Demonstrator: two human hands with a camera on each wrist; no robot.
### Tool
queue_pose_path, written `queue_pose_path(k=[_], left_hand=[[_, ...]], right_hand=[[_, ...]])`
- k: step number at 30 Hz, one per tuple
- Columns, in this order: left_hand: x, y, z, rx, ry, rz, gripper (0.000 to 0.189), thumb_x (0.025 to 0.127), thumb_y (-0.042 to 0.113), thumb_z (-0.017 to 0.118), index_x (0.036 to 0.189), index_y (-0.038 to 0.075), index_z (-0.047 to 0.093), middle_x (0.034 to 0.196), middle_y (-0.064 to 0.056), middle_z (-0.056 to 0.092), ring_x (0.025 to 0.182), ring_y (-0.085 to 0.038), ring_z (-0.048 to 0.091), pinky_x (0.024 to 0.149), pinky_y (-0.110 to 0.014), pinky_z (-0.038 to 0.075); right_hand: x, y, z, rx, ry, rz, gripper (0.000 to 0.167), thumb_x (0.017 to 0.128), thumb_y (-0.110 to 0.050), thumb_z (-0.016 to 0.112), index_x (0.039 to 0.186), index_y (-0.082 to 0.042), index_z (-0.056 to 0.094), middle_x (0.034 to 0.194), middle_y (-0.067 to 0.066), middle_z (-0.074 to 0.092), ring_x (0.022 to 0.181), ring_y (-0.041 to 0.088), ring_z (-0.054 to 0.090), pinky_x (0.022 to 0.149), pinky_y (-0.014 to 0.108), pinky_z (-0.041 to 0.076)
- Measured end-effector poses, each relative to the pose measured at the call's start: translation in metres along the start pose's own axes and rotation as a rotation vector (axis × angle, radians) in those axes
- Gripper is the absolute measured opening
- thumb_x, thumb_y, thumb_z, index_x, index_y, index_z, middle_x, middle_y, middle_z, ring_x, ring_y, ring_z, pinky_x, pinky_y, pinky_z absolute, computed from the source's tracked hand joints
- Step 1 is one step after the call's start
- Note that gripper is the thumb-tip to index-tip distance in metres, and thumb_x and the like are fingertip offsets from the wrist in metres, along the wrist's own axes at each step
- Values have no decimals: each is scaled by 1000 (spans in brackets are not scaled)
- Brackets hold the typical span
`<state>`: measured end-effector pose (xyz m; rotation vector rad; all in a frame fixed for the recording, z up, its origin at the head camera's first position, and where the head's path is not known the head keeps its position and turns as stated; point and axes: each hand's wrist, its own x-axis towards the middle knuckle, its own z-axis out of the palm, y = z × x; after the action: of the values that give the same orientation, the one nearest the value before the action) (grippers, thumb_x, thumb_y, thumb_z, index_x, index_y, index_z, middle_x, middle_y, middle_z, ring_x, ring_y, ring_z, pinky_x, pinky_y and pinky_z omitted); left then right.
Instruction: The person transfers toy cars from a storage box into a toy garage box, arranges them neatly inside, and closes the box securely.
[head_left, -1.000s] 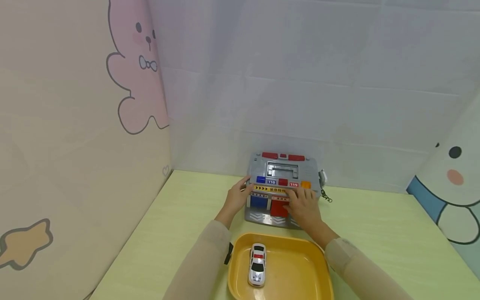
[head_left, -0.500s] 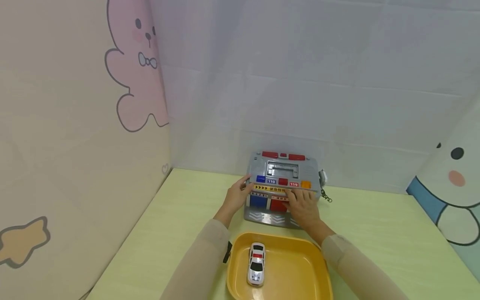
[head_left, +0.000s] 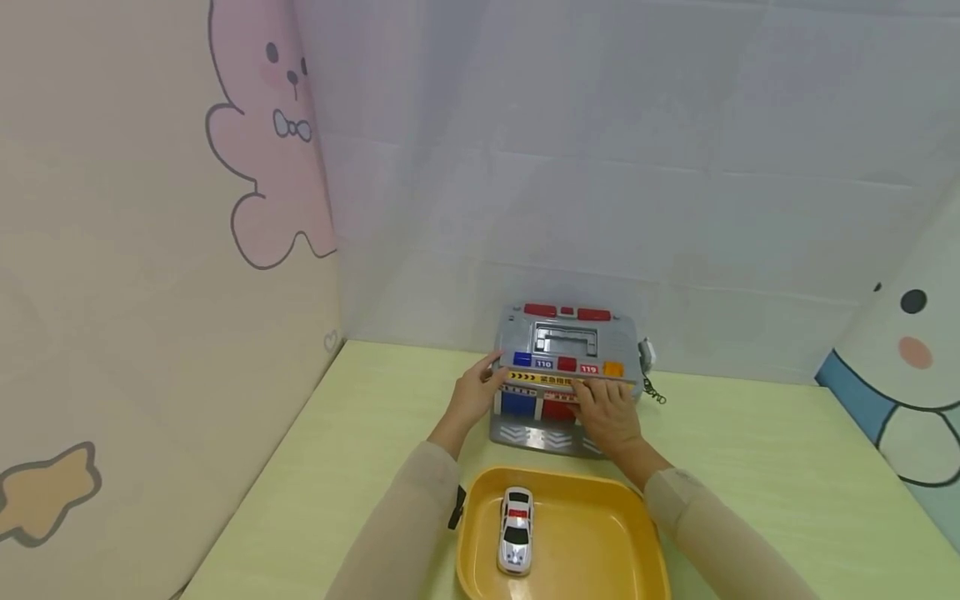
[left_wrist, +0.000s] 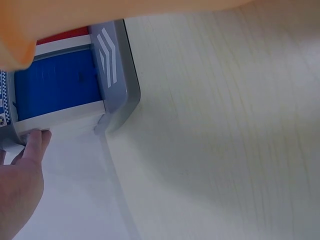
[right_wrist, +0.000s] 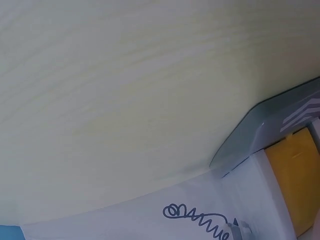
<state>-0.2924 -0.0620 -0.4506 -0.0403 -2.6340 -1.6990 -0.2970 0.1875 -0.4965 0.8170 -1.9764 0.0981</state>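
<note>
The station stands on the tabletop, just below and right of the frame's centre. The left hand, grip spread, rests its straight fingers along the station's left edge. The right hand bends over the front ledge, beside the red door; whether its grip pinches or merely presses, I cannot tell. The step seems to be steadying the station while working that door; the next move calls for a firm left brace and gentle right fingers. The car lies in the tray, bottom centre.
</note>
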Motion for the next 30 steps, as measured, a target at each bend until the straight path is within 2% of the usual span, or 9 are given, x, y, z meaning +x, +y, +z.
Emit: queue_pose_path(k=[4,7,10,14,16,18,20,23,30], left_hand=[[0,0,-1,5,-5,9,48,101,39,53,146,26,47,138,-19,52,125,-35,50,97,-50,46],[1,0,-2,10,-6,20,48,101,38,53,146,25,46,137,-19,53,125,-34,51,97,-50,47],[2,0,-4,9,-7,22,48,101,37,54,146,25,46,137,-19,53,124,-34,51,96,-49,47],[3,1,-7,0,-18,22,47,101,35,54,146,23,47,138,-18,52,124,-34,51,96,-50,47],[4,1,-8,-2,-25,23,47,101,34,55,145,23,48,140,-17,51,125,-34,50,96,-50,47],[5,2,-8,0,-31,16,47,101,36,55,145,23,48,141,-16,50,126,-34,49,96,-50,47],[6,3,-8,4,-31,9,47,101,36,55,145,23,48,142,-15,49,126,-34,49,97,-51,46],[6,5,-9,6,-30,7,46,101,36,54,144,23,49,142,-15,49,126,-34,48,97,-52,45],[7,7,-8,-6,-42,-11,48,100,38,55,144,22,48,142,-14,49,125,-33,49,97,-51,46]], right_hand=[[1,1,-5,45,-48,12,40,90,-35,50,114,-3,53,101,16,48,82,34,44,67,45,37],[4,1,-10,72,-66,8,41,85,-32,63,113,-3,55,101,16,50,83,35,47,68,45,40],[7,2,-15,107,-92,6,50,74,-24,78,115,-2,58,104,17,53,86,36,50,71,46,42],[8,2,-21,161,-141,27,55,73,-22,84,119,-2,61,108,16,55,92,36,51,77,47,45],[8,3,-24,184,-150,40,50,80,-27,79,119,-2,63,109,16,56,93,36,52,80,47,45],[7,4,-27,198,-148,50,46,90,-37,69,119,-2,65,109,16,57,94,36,53,82,48,46],[8,4,-29,205,-138,55,52,98,-48,53,118,-2,66,110,16,58,95,35,53,83,48,46],[9,5,-32,201,-118,60,67,101,-56,33,115,0,67,110,16,59,95,35,54,82,48,47],[7,8,-38,233,-83,127,69,98,-60,35,114,-1,66,102,17,60,88,35,53,76,49,47]])
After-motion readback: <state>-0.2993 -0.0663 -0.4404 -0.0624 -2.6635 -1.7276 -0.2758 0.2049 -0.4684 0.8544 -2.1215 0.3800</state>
